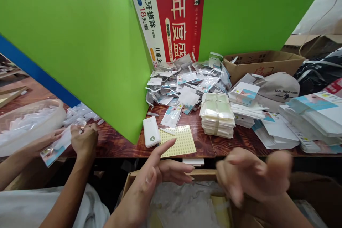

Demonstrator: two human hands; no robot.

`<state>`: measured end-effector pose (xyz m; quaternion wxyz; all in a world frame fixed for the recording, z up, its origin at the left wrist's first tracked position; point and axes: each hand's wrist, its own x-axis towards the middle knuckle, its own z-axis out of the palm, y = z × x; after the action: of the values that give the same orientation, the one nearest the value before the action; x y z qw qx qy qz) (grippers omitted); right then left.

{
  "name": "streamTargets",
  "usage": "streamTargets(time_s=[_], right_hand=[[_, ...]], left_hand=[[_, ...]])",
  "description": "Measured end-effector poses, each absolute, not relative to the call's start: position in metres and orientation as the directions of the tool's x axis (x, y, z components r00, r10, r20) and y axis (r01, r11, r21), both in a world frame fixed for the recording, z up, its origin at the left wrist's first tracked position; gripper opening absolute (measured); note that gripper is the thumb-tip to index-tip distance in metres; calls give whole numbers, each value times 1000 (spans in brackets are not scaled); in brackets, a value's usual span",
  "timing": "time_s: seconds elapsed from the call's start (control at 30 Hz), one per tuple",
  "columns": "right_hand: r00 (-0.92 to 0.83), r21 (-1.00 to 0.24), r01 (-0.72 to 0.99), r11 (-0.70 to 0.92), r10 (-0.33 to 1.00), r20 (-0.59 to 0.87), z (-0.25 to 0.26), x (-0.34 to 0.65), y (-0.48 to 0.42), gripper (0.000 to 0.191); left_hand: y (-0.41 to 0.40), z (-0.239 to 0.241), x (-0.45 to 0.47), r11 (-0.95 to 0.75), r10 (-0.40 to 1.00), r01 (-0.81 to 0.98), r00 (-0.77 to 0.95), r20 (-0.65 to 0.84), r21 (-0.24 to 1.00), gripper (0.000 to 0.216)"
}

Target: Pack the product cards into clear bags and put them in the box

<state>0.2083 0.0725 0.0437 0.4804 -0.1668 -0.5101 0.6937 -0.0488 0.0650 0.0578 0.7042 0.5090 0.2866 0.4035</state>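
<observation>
Above an open cardboard box [203, 175], my left hand [160, 174] is open, its fingers stretched to the right with nothing in them. My right hand [253, 174] hovers across from it, smeared by motion, and its fingers look spread and bare. Just beyond my left hand, a yellow sticker sheet [184, 139] lies at the table edge, beside a white power bank [151, 131]. A banded stack of clear plastic sleeves [217, 114] sits past the gap between my hands. Plastic wrapping [184, 203] fills part of the box below.
Packed cards in clear bags [184, 85] heap against green partition boards [107, 42]. Card stacks [317, 110], a cap [278, 87] and a carton [262, 64] stand right. At left, a co-worker's hands [84, 139] hold a bagged card near a white tub [32, 121].
</observation>
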Motion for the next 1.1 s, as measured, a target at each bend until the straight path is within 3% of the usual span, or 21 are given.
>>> streamTargets(time_s=[0.07,0.13,0.27,0.4,0.57,0.83,0.97,1.1], right_hand=[[-463,-995,-83,61,882,93,48,190,92,47],[-409,-957,264,122,912,3,43,170,120,32],[-402,-925,380,28,905,-137,7,140,175,24],[-365,-927,344,-149,888,-278,-24,133,204,31],[-322,-934,213,-286,882,-343,-32,125,218,29],[-239,-958,-29,-285,933,-271,-3,130,217,22],[-173,-956,-131,-261,956,-237,23,141,207,24],[-161,-942,-224,-251,963,-218,55,153,188,25]], left_hand=[[67,58,-48,140,899,-305,438,9,942,58],[69,59,-49,111,937,-333,348,13,936,55],[72,65,-49,44,991,-351,137,5,935,49],[75,73,-47,13,1000,-323,-10,-17,946,47],[78,67,-47,-20,999,-235,-29,13,972,40],[83,50,-53,-38,995,-82,-98,30,996,37],[86,52,-51,-36,992,123,-115,50,992,39],[92,36,-49,-33,994,329,-91,66,944,62]])
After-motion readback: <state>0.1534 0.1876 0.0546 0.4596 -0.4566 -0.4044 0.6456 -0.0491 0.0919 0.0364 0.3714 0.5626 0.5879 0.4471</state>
